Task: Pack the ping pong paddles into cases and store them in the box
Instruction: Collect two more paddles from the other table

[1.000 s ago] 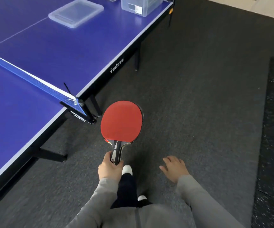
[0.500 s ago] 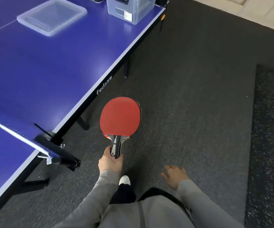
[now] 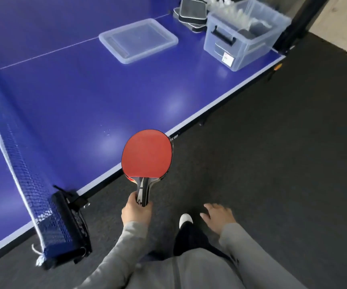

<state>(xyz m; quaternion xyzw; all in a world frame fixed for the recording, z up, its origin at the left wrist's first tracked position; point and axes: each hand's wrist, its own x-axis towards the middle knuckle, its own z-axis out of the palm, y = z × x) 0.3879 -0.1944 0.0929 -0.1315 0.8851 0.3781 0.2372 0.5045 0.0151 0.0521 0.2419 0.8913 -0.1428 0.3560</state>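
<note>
— Red rubber up: paddles point(image 3: 147, 155) gripped by the handle in the left hand point(image 3: 136, 212), seemingly two stacked, uncased.

— Right hand point(image 3: 217, 216)?

— Loose, fingers spread, holding nothing, beside the left.

— Cases point(image 3: 191, 15)?

— Stacked far ahead of the left hand on the counter point(image 3: 68, 97), just beside the box point(image 3: 241, 36).

— Box?

— Open, lid point(image 3: 138, 39) off, lying left of it. Dark shapes inside, possibly cased paddles already. Still left, by the look: casing these, storing them.

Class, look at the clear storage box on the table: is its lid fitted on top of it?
No: the clear storage box stands open, while its lid lies flat on the table beside it.
</note>
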